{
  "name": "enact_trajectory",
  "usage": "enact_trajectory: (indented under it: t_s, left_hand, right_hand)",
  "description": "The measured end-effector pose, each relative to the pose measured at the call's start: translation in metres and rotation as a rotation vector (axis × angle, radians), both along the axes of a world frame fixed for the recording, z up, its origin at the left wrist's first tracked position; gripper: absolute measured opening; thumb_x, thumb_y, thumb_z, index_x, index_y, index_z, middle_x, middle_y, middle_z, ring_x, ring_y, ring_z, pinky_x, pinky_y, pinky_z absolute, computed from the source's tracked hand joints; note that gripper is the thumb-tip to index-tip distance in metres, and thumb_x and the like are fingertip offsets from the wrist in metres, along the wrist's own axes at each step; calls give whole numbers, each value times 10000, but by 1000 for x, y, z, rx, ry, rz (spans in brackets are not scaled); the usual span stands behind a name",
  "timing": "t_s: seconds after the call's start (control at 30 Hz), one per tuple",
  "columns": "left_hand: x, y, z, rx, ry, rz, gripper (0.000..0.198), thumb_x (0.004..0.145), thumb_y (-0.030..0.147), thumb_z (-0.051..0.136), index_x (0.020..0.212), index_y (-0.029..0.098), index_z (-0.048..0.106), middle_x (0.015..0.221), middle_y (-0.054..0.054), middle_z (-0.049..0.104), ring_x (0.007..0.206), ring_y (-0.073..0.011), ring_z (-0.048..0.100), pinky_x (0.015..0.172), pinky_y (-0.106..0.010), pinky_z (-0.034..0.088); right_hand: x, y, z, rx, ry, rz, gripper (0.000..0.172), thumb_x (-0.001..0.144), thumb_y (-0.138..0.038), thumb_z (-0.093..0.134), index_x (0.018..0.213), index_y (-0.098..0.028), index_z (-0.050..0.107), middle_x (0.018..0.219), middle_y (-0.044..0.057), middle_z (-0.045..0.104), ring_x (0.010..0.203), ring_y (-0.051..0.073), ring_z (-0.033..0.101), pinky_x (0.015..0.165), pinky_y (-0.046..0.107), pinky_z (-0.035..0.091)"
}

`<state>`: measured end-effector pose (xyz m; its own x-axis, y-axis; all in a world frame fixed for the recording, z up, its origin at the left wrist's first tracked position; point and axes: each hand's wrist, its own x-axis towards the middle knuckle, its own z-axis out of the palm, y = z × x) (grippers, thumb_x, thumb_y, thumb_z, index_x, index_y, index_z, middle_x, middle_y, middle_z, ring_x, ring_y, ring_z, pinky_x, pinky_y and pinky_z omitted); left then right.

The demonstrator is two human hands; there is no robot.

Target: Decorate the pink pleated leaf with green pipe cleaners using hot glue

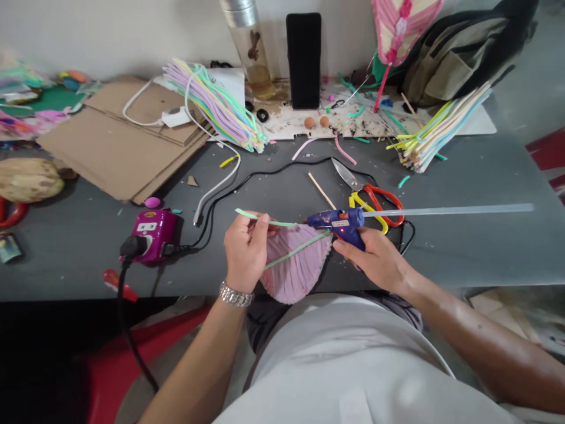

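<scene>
White shirt (344, 365) below; left hand (246, 253) pinches pleated pink fan (293, 274), right hand (373, 259) grips blue glue gun (342, 227).

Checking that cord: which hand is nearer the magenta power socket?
Left. The left hand, pinching a green strip, sits right of the magenta power socket, not touching it; the right hand, on the glue gun, is farther, past the pink pleated piece.
</scene>
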<state>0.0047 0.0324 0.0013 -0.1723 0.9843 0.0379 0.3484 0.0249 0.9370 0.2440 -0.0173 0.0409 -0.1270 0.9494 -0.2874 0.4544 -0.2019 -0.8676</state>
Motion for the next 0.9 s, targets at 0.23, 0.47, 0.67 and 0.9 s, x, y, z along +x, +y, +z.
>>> enact_trajectory:
  t_s: [0.23,0.47,0.67,0.9]
  left_hand:
    - [1,-1,3,-17,20,3,233,901,424,627,876,193,622,768,-39,757,677,-190,742,708,-321,627]
    - [-1,-1,0,3,13,-14,245,908,427,621,874,185,622,782,-48,752,672,-190,740,703,-328,630]
    - [-1,0,-1,-2,9,-20,251,910,438,621,878,189,618,781,-48,751,679,-188,739,712,-326,626]
    - [-1,0,-2,-1,5,-24,254,915,442,616,868,192,617,789,-52,750,695,-196,742,725,-339,625]
  right_hand:
    - [-3,2,-3,45,-17,40,370,908,-541,580,811,-186,621,610,-47,473,647,138,448,639,274,371]
    - [-3,1,-5,63,-13,49,396,929,-558,567,841,-178,630,671,-39,476,655,128,391,635,268,356]
    - [-3,2,-1,53,-13,63,391,930,-548,564,784,-187,596,606,-54,403,627,125,371,613,265,339]
    - [-3,2,2,46,-10,68,389,925,-559,565,757,-209,563,576,-57,390,602,129,366,594,272,337]
